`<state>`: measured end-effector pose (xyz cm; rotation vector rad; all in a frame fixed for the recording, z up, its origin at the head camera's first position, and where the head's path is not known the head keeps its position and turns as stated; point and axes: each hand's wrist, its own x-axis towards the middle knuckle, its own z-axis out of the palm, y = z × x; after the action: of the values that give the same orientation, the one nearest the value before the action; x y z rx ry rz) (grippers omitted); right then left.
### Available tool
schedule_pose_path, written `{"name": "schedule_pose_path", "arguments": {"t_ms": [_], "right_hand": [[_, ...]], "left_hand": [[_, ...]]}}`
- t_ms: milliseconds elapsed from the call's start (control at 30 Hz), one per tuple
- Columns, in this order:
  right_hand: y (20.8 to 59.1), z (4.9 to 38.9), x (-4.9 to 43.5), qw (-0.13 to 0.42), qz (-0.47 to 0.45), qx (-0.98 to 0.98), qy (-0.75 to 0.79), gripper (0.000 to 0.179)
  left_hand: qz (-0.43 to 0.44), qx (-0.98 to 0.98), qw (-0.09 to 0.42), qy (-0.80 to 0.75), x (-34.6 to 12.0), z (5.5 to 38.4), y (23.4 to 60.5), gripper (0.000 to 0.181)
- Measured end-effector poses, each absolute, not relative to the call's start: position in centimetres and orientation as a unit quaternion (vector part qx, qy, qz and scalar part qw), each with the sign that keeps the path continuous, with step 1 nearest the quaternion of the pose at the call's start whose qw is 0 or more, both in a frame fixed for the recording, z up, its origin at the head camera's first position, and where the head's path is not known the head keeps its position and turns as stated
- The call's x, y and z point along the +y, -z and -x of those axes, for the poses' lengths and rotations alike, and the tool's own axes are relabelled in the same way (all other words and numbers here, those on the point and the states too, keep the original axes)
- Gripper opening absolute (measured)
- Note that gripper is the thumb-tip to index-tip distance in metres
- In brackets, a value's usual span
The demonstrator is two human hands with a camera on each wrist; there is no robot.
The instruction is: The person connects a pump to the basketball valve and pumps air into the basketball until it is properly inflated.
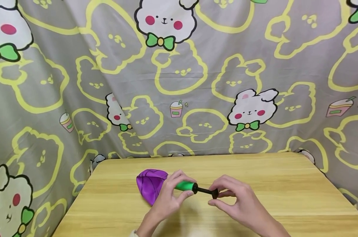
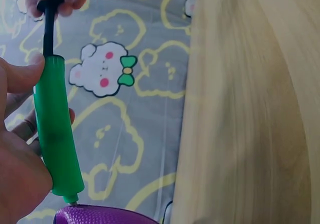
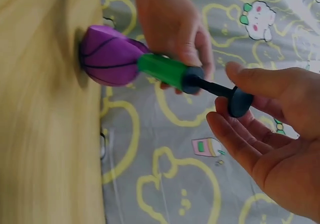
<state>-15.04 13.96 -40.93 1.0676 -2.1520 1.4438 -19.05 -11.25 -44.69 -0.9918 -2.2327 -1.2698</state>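
Observation:
A small hand pump has a green barrel [image 2: 55,124] and a black plunger rod drawn partway out, ending in a round black handle [image 3: 240,102]. My left hand [image 1: 170,194] grips the barrel, fingers behind it and thumb near its black collar. At the handle, my right hand [image 1: 238,197] curls its fingers around the disc, with the thumb on the near side. The barrel's nozzle runs into a purple ball [image 1: 150,185] with dark lines, sagging and creased, only partly filled out. Part of the ball is hidden behind my left hand in the head view.
Pump and hands are above a light wood-grain table [image 1: 256,171]. Behind its far edge hangs a grey curtain [image 1: 196,92] printed with white bunny faces and yellow outlines, which also closes in the left and right sides.

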Motion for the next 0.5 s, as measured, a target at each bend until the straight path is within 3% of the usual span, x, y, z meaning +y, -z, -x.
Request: {"name": "schedule_pose_path", "arguments": {"t_ms": [133, 367, 500], "right_hand": [[39.9, 14.7, 14.9, 0.157, -0.366, -0.768, -0.502, 0.032], [38.6, 14.5, 16.5, 0.186, -0.385, -0.767, -0.478, 0.034], [38.1, 14.2, 17.2, 0.169, -0.38, -0.773, -0.479, 0.034]], "left_hand": [[0.339, -0.797, 0.194, 0.462, -11.7, 19.0, 44.5, 0.028], [0.338, -0.786, 0.222, 0.468, -12.4, 19.3, 44.0, 0.027], [0.342, -0.783, 0.224, 0.468, -12.4, 19.3, 44.1, 0.026]]}}
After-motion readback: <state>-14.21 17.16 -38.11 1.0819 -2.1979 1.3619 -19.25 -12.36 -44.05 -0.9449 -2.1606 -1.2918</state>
